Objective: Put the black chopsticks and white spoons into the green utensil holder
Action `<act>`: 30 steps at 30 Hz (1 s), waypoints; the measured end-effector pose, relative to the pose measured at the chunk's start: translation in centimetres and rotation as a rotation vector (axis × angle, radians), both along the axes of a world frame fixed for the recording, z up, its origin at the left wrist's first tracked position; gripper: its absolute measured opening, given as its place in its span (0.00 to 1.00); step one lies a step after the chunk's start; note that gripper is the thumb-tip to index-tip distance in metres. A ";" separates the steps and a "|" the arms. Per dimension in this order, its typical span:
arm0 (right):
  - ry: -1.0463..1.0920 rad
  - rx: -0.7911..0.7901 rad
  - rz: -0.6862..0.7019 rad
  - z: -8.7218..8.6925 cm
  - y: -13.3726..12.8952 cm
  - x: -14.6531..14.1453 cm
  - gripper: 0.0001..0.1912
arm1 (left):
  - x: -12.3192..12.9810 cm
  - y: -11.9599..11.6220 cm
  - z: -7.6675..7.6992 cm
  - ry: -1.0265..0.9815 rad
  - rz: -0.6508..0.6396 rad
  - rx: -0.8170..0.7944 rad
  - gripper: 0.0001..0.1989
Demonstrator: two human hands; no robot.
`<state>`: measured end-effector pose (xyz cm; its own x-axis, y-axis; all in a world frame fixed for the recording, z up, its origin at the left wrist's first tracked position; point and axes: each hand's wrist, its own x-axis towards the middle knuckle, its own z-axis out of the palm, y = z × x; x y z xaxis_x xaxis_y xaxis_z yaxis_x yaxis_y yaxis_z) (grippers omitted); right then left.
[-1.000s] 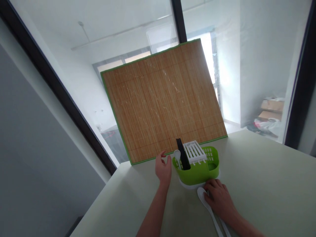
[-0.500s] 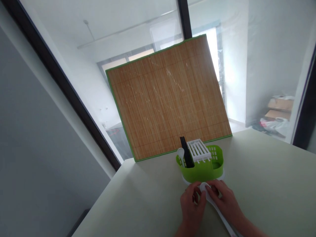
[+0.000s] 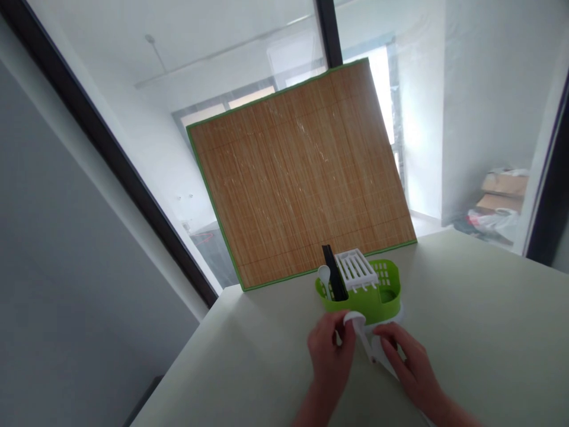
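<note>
A small white spoon (image 3: 355, 318) is pinched by its bowl in my left hand (image 3: 331, 347), its handle slanting down to the right. My right hand (image 3: 409, 362) is closed on a longer white utensil (image 3: 384, 359), whose lower part runs under the hand toward the bottom edge. Just beyond both hands stands a green basket (image 3: 364, 305) on a white base. It holds a white slotted rack (image 3: 357, 270), black sticks or a black strip (image 3: 336, 276), and another white spoon (image 3: 324, 275) at its left end.
The pale table (image 3: 466, 314) extends on both sides of the basket. Behind it a bamboo mat (image 3: 302, 178) with green edging leans against a glass partition. Cardboard boxes (image 3: 504, 193) and a plastic bag lie beyond the glass.
My hands have moved apart. The small spoon in my left hand has shifted up and left, away from the longer white utensil, and its handle now shows.
</note>
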<state>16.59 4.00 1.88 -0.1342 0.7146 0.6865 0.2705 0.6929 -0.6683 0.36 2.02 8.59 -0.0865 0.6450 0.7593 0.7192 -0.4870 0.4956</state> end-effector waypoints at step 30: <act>-0.696 -0.321 -0.210 -2.0 4.1 2.1 0.13 | -5.3 10.3 3.9 -0.014 0.260 -0.007 0.12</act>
